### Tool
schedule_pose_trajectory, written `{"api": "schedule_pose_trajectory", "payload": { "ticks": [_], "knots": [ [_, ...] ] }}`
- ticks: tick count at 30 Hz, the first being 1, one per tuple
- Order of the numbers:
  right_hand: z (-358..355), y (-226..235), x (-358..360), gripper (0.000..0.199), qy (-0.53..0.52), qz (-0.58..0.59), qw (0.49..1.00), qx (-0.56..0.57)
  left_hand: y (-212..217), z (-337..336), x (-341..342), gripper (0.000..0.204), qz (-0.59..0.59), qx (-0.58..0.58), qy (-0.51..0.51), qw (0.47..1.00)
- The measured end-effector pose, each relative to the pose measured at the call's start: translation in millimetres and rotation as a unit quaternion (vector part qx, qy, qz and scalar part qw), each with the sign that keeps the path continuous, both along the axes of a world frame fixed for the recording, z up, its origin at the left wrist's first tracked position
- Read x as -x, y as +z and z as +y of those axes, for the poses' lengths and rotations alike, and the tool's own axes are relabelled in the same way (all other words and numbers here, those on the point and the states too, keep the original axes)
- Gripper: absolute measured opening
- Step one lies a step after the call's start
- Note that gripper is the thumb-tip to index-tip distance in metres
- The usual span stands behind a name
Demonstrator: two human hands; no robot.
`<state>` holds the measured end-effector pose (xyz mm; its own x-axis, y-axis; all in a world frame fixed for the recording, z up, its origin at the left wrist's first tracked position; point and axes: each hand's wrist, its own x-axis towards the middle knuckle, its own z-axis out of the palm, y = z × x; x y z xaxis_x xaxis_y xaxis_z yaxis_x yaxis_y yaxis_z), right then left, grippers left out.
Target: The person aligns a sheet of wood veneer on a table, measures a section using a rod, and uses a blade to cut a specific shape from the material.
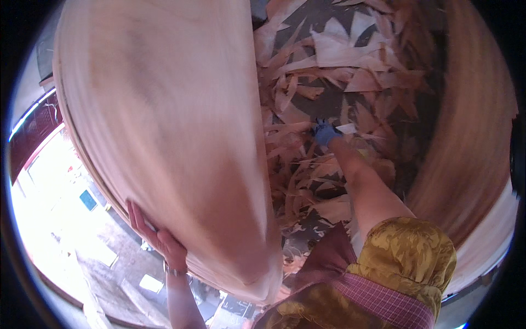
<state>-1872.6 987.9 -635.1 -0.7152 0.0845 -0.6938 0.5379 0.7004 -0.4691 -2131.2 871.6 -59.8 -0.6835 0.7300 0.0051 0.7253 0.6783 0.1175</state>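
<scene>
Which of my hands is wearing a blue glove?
Your right hand, at the torn scraps; the left hand, at the edge of the big pale sheet, is bare, with a wristband.

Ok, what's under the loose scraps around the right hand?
Dark ground shows through gaps between the loose scraps near the blue-gloved right hand. Whatever lies beneath the overlapping pieces is covered and cannot be seen.

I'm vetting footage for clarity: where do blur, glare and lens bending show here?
Head view: the large pale-brown surface beside the left hand is smeared, with a soft darker patch low down; head view: the background at far left is washed out; head view: edges bow toward the black rim; head view: torn scraps look crisper.
</scene>
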Motion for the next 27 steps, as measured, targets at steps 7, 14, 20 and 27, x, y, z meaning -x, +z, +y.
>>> {"api": "schedule_pose_trajectory", "payload": {
  "ticks": [7, 14, 20, 27],
  "knots": [
    [-2, -85, 99, 0.046, -0.065, 0.005, 0.994, 0.086, -22, -16, 0, 0.083, -0.052, -0.038, 0.074, 0.995],
    [-11, -20, 21, 0.039, -0.152, 0.254, 0.944, 0.142, -19, 3, 8, 0.08, -0.046, -0.058, 0.056, 0.996],
    [123, 248, -19, 0.038, -0.476, -0.022, 0.684, 0.552, 2, -3, 9, 0.074, -0.03, -0.01, -0.009, 0.999],
    [147, 411, -76, 0.041, -0.538, 0.173, 0.611, 0.554, 19, -17, 0, 0.072, -0.023, -0.033, -0.031, 0.999]
  ]
}}
